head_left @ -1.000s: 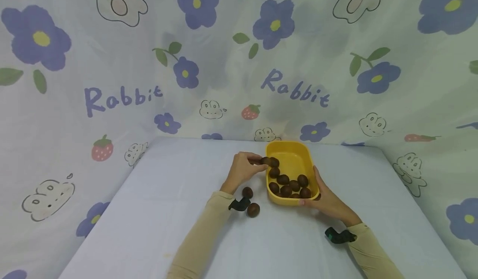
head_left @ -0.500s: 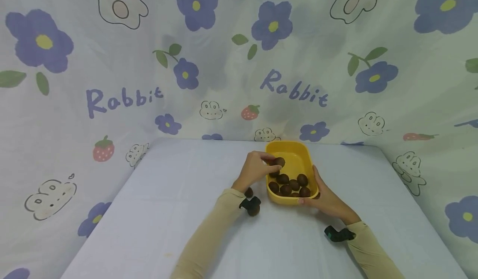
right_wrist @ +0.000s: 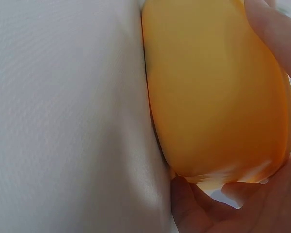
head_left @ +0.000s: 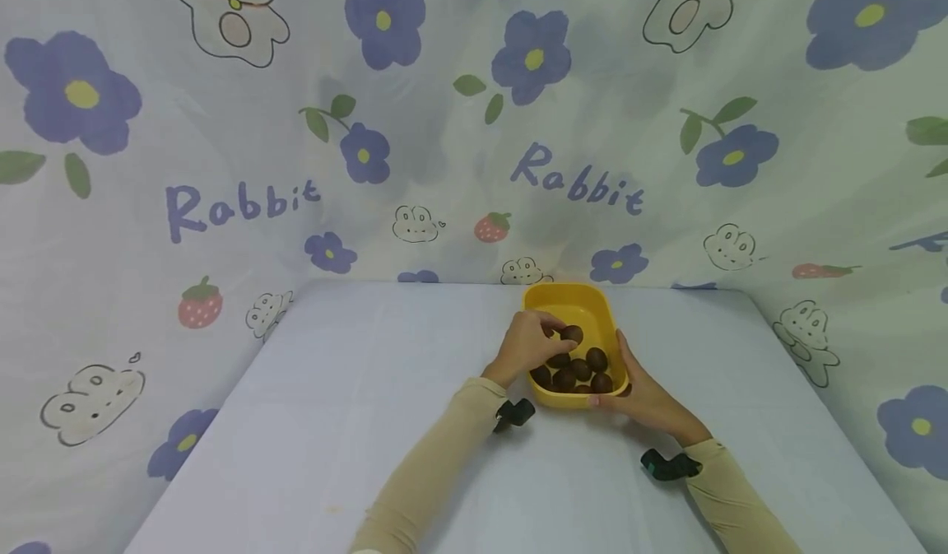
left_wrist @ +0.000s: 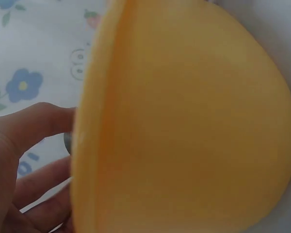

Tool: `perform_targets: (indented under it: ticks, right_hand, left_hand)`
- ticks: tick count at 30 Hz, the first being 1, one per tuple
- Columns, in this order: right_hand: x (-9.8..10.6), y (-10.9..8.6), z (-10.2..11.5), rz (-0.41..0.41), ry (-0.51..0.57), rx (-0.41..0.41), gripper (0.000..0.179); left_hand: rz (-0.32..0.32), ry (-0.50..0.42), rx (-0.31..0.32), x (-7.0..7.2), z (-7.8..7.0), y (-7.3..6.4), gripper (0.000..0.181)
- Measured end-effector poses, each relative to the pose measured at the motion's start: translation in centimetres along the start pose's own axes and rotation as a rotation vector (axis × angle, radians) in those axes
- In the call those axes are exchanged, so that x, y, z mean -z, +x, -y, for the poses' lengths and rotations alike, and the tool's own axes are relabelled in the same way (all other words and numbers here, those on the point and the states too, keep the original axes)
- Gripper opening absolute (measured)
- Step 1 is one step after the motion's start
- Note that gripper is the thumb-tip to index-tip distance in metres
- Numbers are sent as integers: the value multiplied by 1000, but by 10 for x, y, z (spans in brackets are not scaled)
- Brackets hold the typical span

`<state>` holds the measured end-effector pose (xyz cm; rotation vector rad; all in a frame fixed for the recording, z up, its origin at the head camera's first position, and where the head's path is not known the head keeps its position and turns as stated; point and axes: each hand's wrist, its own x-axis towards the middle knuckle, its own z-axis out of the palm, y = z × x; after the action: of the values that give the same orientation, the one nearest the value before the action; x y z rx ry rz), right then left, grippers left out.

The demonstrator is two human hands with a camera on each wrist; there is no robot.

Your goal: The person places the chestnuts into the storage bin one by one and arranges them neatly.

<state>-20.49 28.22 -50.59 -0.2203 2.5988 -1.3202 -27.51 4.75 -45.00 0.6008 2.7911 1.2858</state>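
Observation:
A yellow plastic basin stands on the white table, with several dark brown egg-shaped balls gathered mostly at its near end. Over the inside of the basin, my left hand pinches one such ball between thumb and fingers. In the left wrist view the basin's wall hides the fingertips, and a dark sliver of ball shows by the left hand. My right hand grips the basin's near right corner, thumb at the near side. Seen from the right wrist, those fingers curl against the outer wall.
The white-covered table reaches back to a printed cloth backdrop with flowers and rabbits, close behind the basin. A black wrist camera sits on my left wrist and another on the right.
My left hand has moved right with the ball, from the basin's left rim to over its inside. Its forearm now covers the two loose balls seen on the table. The right hand keeps its grip.

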Motion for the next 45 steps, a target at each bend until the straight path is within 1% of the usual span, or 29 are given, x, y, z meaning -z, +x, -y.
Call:
perform_targets:
  ticks: [7,15,17,20,24,29,35,42,45]
  right_hand:
    - [0,1,0,-7,-18,8,134]
    - [0,0,2,-7,-9,10,134]
    - [0,-1,2,-6,-4,13,134]
    - [-1,-1,2,-4,-2,14,134]
    - [-1,-1,2,-5,-6,11,133]
    - [-1,0,2,-7,-10,20,133]
    - [-1,-1,2,-8,-7,29,134]
    - [-1,-2,3,-2,-9,21,133]
    - [-1,-2,3,1,-3,22,133]
  left_hand:
    - [8,48,-15,-6,-1,2,33]
    - [29,162,-38,-12,-1,5,34]
    - [36,184,-47,-14,0,7,34]
    - [34,230,-77,-15,1,9,33]
    - [30,282,-114,-18,2,11,29]
    - [45,322,-125,-21,4,14,25]
    - [54,363,-114,-24,2,16,26]
    - [86,400,-85,-24,0,19,30]
    - [101,430,-77,-25,0,21,30]
